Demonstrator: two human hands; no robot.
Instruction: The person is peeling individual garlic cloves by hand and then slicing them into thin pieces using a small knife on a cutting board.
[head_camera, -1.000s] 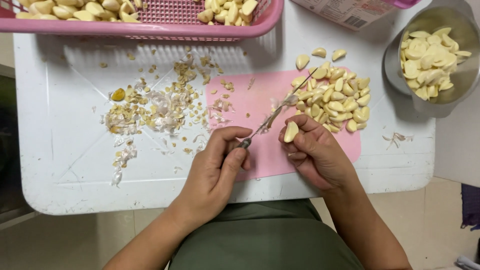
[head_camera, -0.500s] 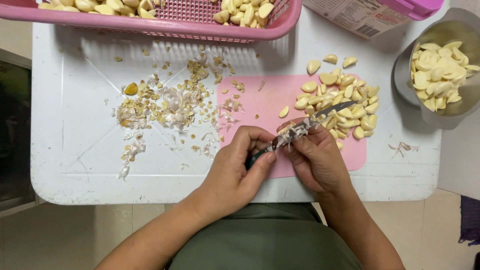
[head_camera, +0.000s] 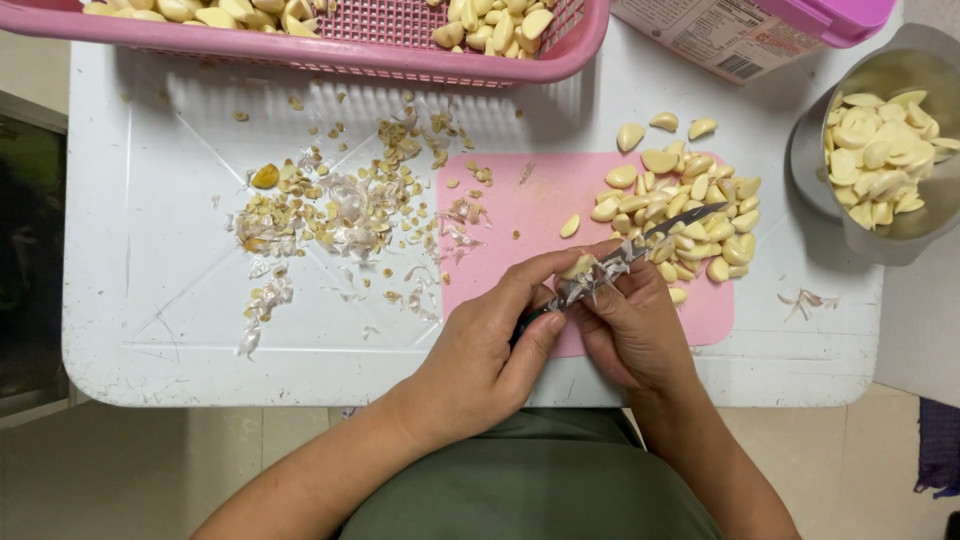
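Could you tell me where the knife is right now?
In the head view, the knife is in the left hand, its blade over the pink cutting board, tip toward the garlic pile.

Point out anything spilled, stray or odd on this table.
Garlic skins are scattered loose over the white table, off the pink cutting board. One darker yellow clove lies among them, and a few skin shreds sit alone to the right. Nothing looks damaged.
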